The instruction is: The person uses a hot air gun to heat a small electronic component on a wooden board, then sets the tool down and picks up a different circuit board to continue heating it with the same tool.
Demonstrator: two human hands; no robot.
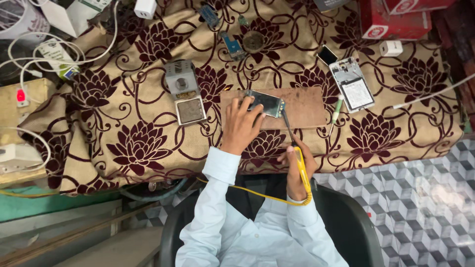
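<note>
Mid-job by the look of it: phone [265, 103] on brown board [292, 106], table centre, back off, nothing closed up. Long axis 10-to-4, lower end at 4. Left hand [241, 123] flat on its 8 o'clock end, pinning it. Right hand [296, 165] closed round yellow soldering iron [299, 163] (tip at phone's 4 o'clock edge, contact unclear).

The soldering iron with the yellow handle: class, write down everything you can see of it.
The soldering iron has a slim yellow handle, a dark metal shaft and a yellow cord trailing from its rear across the person's lap. The right hand holds it like a pen, tilted, with the tip reaching the right end of the opened phone, which the left hand steadies on a brown board.
</note>
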